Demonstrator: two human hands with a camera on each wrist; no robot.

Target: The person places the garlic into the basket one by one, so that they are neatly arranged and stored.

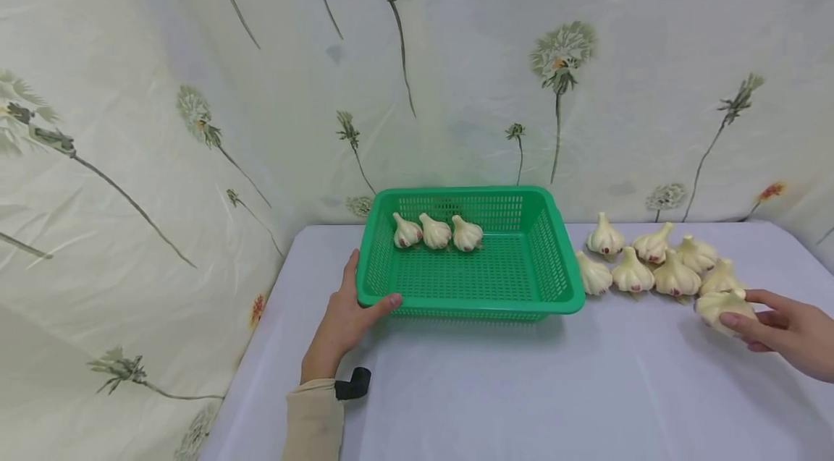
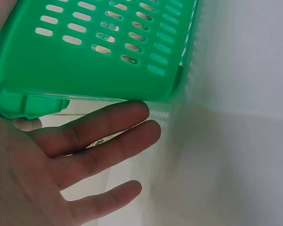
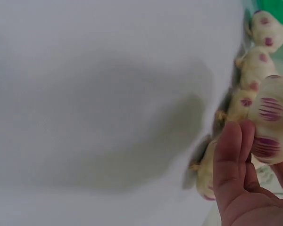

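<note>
A green plastic basket (image 1: 456, 305) with slotted walls holds three garlic bulbs (image 1: 436, 232) in a row along its back. My left hand (image 1: 348, 316) rests on its front left corner, the thumb lying over the front rim. In the left wrist view, straight, spread fingers (image 2: 108, 153) lie by the basket's outer wall (image 2: 104, 70). Off to the right, my right hand (image 1: 791, 331) pinches a garlic bulb (image 1: 725, 310) between thumb and fingers, in front of a group of bulbs. The right wrist view shows the purple-streaked held bulb (image 3: 272, 115) above the others.
Several more garlic bulbs (image 1: 676, 276) stand close together on the white tablecloth (image 1: 521, 388), right of the basket. A pale curtain (image 1: 469, 85) printed with dandelions hangs behind and at the left of the table.
</note>
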